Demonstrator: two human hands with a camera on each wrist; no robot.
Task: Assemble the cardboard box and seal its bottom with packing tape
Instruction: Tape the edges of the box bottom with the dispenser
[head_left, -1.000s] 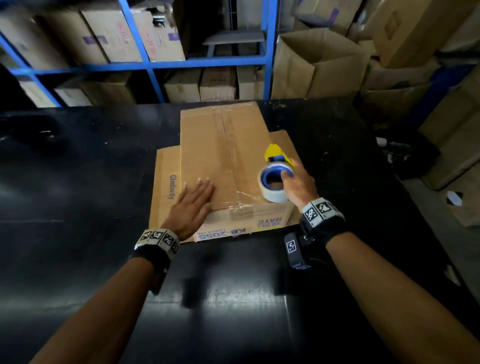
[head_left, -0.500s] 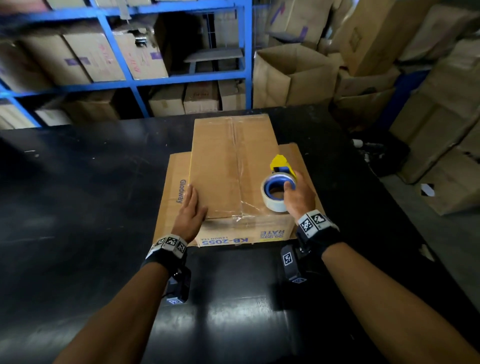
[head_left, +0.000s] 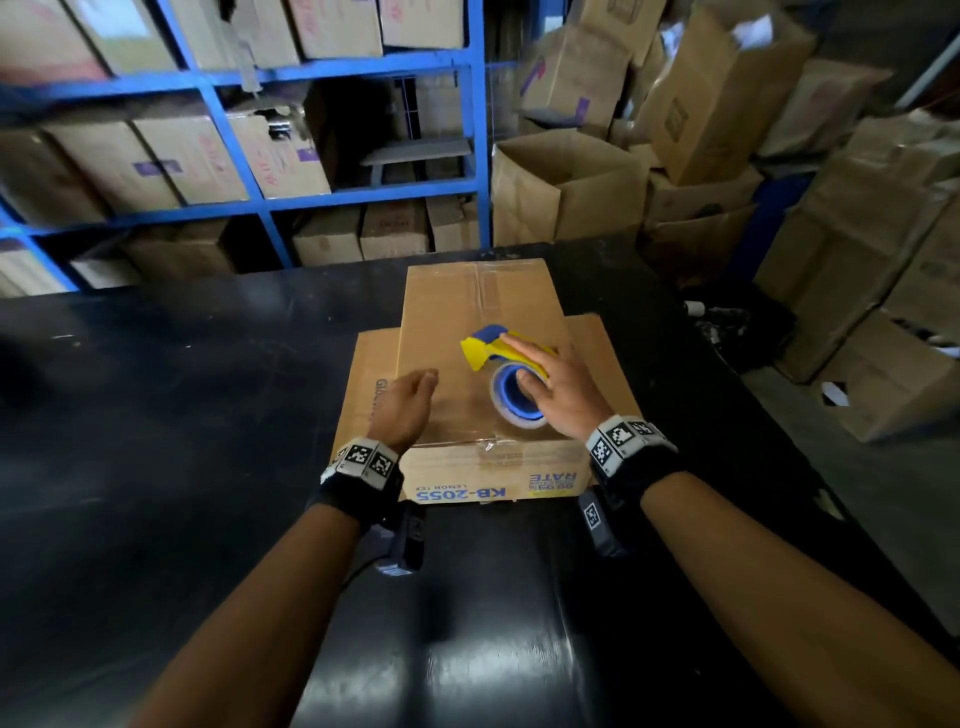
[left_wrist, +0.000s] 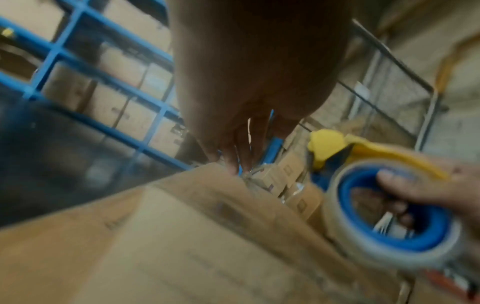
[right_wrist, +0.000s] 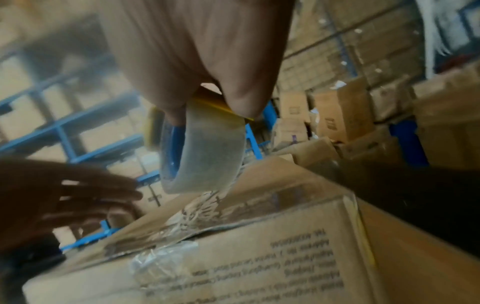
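A brown cardboard box (head_left: 467, 312) stands on the black table (head_left: 156, 441) with its taped seam facing up and its flaps spread at the base. My right hand (head_left: 558, 389) grips a yellow-and-blue tape dispenser (head_left: 511, 402) above the box's near right part, thumb inside the blue core. In the right wrist view a strand of clear tape (right_wrist: 207, 205) runs from the roll (right_wrist: 207, 154) down to the box's near edge (right_wrist: 259, 257). My left hand (head_left: 410, 397) hovers over the box's left edge with straight fingers, holding nothing. The left wrist view shows the dispenser (left_wrist: 389, 216) beside those fingers (left_wrist: 233, 160).
Blue shelving (head_left: 363, 192) stacked with cartons runs behind the table. An open carton (head_left: 566, 182) stands just past the far edge. Piles of boxes (head_left: 857, 249) fill the floor on the right.
My left hand has lifted off the box top, where it lay flat. My right hand has carried the dispenser farther along the box, and the view has tilted upward.
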